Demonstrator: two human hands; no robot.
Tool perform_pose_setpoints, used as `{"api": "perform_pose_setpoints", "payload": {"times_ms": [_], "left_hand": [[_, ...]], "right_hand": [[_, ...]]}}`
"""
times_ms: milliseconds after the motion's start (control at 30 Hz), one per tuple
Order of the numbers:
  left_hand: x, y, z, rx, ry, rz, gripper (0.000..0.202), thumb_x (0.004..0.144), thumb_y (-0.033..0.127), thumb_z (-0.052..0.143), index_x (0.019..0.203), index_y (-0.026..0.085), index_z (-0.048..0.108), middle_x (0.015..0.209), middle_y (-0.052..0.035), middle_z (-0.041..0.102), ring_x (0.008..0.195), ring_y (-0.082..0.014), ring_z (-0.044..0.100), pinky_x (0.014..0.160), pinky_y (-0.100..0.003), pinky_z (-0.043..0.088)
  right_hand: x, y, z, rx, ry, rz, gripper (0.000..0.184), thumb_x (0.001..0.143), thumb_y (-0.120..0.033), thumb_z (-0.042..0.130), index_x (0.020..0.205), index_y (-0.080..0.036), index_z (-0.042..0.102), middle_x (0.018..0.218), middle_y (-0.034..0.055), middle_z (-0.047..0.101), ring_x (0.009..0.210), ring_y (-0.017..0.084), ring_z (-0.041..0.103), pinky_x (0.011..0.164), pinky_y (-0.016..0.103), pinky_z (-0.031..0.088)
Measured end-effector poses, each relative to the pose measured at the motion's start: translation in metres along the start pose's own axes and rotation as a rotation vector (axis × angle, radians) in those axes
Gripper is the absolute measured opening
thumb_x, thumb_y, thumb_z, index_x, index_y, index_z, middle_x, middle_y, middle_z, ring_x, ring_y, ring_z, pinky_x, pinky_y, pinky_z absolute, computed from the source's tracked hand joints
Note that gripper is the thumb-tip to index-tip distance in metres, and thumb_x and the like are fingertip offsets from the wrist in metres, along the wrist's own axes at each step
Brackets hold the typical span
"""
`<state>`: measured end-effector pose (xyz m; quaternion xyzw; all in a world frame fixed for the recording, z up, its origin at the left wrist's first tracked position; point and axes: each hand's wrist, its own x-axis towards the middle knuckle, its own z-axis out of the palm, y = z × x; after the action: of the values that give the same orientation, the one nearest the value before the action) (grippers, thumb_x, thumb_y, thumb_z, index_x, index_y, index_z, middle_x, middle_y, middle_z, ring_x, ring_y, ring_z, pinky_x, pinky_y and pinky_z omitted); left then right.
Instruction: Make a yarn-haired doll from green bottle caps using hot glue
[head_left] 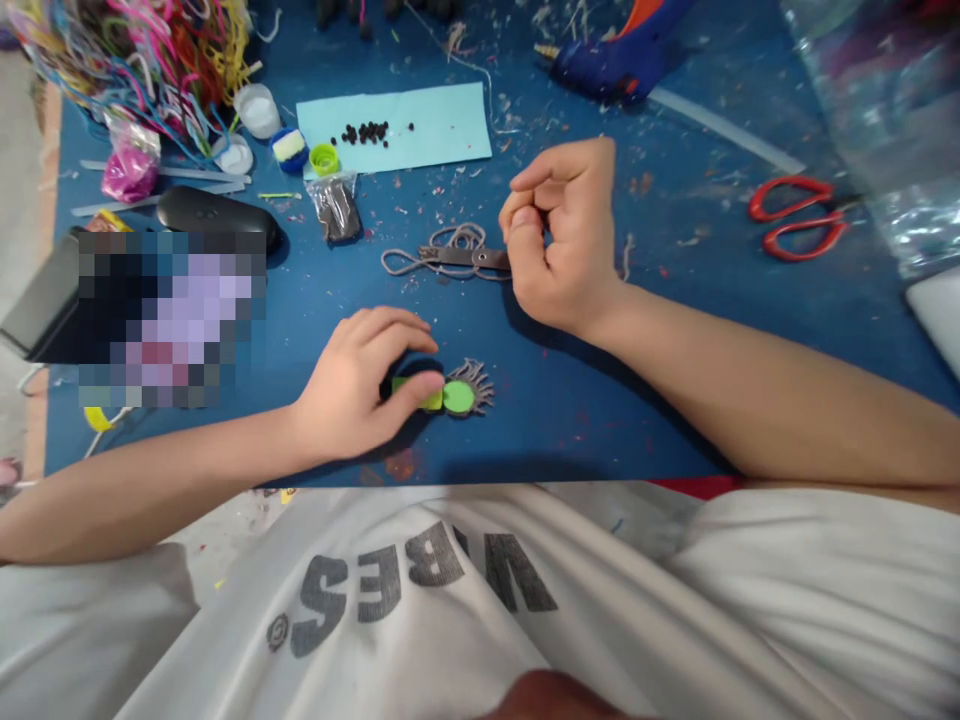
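My left hand (358, 378) rests on the blue table mat (675, 330), fingers curled over a small green craft piece (447, 396) with a round green head and a fringe of brown yarn. My right hand (562, 235) hovers further back, fingers pinched together on something too small to make out. Just left of it lies a small pair of grey scissors (465, 257) on a loop of brown yarn (454, 240).
A light blue paper (435, 125) with black beads lies at the back. Blue glue gun (611, 62) far right-centre, red scissors (796, 215) right. Bottle caps (324, 158), a small bag (337, 208), a black case (214, 212) and tangled coloured yarn (142, 55) sit left.
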<state>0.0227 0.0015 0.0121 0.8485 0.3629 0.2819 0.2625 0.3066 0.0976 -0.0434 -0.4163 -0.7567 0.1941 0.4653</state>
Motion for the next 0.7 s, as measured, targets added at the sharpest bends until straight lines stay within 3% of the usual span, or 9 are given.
{"api": "perform_pose_setpoints", "payload": {"times_ms": [100,200,267,367,433,533,700], "left_hand": [[0.02,-0.018,0.0,0.069,0.12,-0.104,0.017,0.109,0.032,0.063,0.115,0.021,0.075,0.12,-0.0112,0.077,0.117,-0.0297,0.073,0.107,-0.049,0.057],[0.048,-0.048,0.005,0.227,0.226,-0.16,0.02,0.099,0.032,0.075,0.116,0.021,0.075,0.127,-0.0147,0.071,0.127,-0.0383,0.066,0.116,-0.06,0.051],[0.063,-0.065,0.009,0.304,0.219,-0.168,0.019,0.095,0.032,0.079,0.108,0.02,0.074,0.127,-0.0178,0.069,0.135,-0.0458,0.061,0.121,-0.068,0.045],[0.074,-0.08,0.014,0.358,0.167,-0.138,0.012,0.096,0.03,0.076,0.097,0.019,0.071,0.125,-0.0194,0.068,0.135,-0.0487,0.061,0.122,-0.073,0.042],[0.075,-0.083,0.015,0.353,0.175,-0.118,0.012,0.099,0.031,0.073,0.094,0.02,0.07,0.122,-0.0187,0.07,0.132,-0.0467,0.063,0.121,-0.071,0.043],[0.074,-0.085,0.015,0.238,0.275,-0.152,0.018,0.106,0.037,0.068,0.097,0.021,0.067,0.111,-0.0153,0.073,0.121,-0.0397,0.069,0.117,-0.065,0.05],[0.077,-0.092,0.019,-0.127,0.474,-0.197,0.039,0.115,0.061,0.056,0.106,0.024,0.063,0.086,-0.0048,0.068,0.084,-0.0237,0.073,0.093,-0.049,0.063]], "right_hand": [[0.004,-0.004,-0.006,-0.132,-0.09,0.054,0.057,0.118,-0.076,0.029,0.14,-0.03,0.055,0.09,0.0062,0.068,0.079,0.024,0.062,0.081,0.043,0.053],[0.008,-0.015,-0.017,-0.37,-0.239,0.066,0.051,0.118,-0.066,0.04,0.136,-0.025,0.065,0.109,0.0149,0.074,0.105,0.034,0.07,0.094,0.049,0.054],[0.012,-0.021,-0.025,-0.482,-0.316,0.064,0.045,0.115,-0.059,0.05,0.131,-0.023,0.071,0.124,0.0194,0.074,0.12,0.041,0.069,0.098,0.053,0.054],[0.015,-0.02,-0.035,-0.541,-0.357,0.072,0.039,0.111,-0.054,0.058,0.123,-0.022,0.075,0.126,0.0197,0.075,0.116,0.042,0.068,0.093,0.053,0.055],[0.017,-0.011,-0.039,-0.572,-0.384,0.059,0.036,0.109,-0.055,0.063,0.111,-0.022,0.076,0.115,0.0181,0.076,0.109,0.039,0.068,0.09,0.052,0.055],[0.018,0.009,-0.038,-0.622,-0.439,0.019,0.038,0.107,-0.057,0.066,0.094,-0.021,0.07,0.107,0.0171,0.073,0.106,0.037,0.066,0.093,0.053,0.054],[0.022,0.03,-0.028,-0.581,-0.431,0.053,0.037,0.111,-0.054,0.057,0.096,-0.022,0.067,0.104,0.0156,0.073,0.098,0.033,0.066,0.09,0.049,0.052]]}}
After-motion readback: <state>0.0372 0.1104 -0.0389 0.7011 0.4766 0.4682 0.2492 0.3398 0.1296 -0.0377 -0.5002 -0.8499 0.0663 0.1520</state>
